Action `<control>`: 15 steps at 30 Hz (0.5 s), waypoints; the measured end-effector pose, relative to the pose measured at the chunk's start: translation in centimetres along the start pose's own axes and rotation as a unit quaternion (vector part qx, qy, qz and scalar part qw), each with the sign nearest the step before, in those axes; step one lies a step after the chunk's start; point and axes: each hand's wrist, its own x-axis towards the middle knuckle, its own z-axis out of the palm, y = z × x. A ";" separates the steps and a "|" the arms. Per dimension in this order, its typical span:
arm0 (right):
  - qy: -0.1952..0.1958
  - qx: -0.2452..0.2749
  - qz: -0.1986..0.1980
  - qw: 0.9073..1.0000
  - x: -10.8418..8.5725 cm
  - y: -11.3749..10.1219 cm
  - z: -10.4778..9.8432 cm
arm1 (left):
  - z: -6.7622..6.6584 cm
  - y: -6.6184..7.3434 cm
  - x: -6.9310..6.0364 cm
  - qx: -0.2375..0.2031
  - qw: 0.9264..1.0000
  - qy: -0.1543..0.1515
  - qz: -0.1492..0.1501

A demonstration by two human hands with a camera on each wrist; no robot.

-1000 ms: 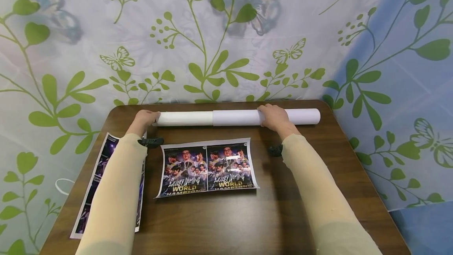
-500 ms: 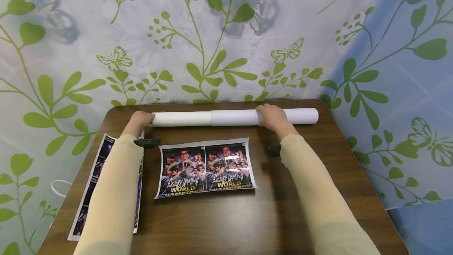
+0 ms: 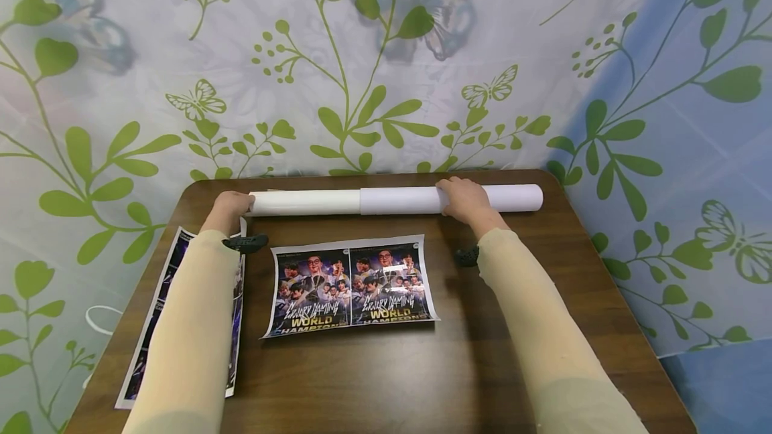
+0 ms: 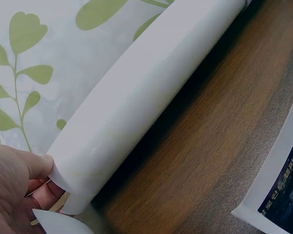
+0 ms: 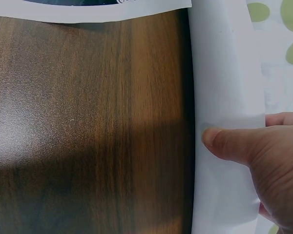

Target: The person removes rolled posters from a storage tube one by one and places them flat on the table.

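Note:
A long white paper roll lies along the table's far edge. Its left part, a glossy off-white roll [image 3: 304, 202], extends from the end of a slightly wider white roll [image 3: 401, 200] on the right. My left hand [image 3: 230, 208] pinches the rim of the off-white roll's left end; the left wrist view shows the thumb outside and fingers at the opening. My right hand [image 3: 467, 203] grips the wider roll right of its middle, the thumb [image 5: 232, 141] across its near side and the other fingers mostly hidden behind.
A printed poster sheet [image 3: 356, 290] with two matching panels lies mid-table, edges slightly curled. Another printed sheet [image 3: 151, 327] lies at the left, partly under my left arm. A patterned curtain [image 3: 386, 52] hangs behind the brown table [image 3: 398, 380].
My left hand has moved left with the off-white roll's end, and more of that roll shows outside the wider one. My right hand keeps its hold in place.

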 end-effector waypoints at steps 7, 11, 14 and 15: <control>0.002 -0.002 -0.002 1.000 0.0 0.0 0.0 | -0.4 -0.5 0.6 0.007 1.000 0.023 -0.006; 0.001 -0.001 -0.004 1.000 0.0 0.0 0.1 | -0.8 -0.6 0.6 0.041 0.999 0.032 -0.006; 0.000 -0.001 -0.004 1.000 0.0 0.0 0.1 | -1.1 -0.7 0.4 0.040 0.999 0.025 -0.010; 0.000 -0.001 -0.003 1.000 0.0 0.0 0.1 | -1.1 -0.7 0.4 0.035 0.999 0.025 -0.012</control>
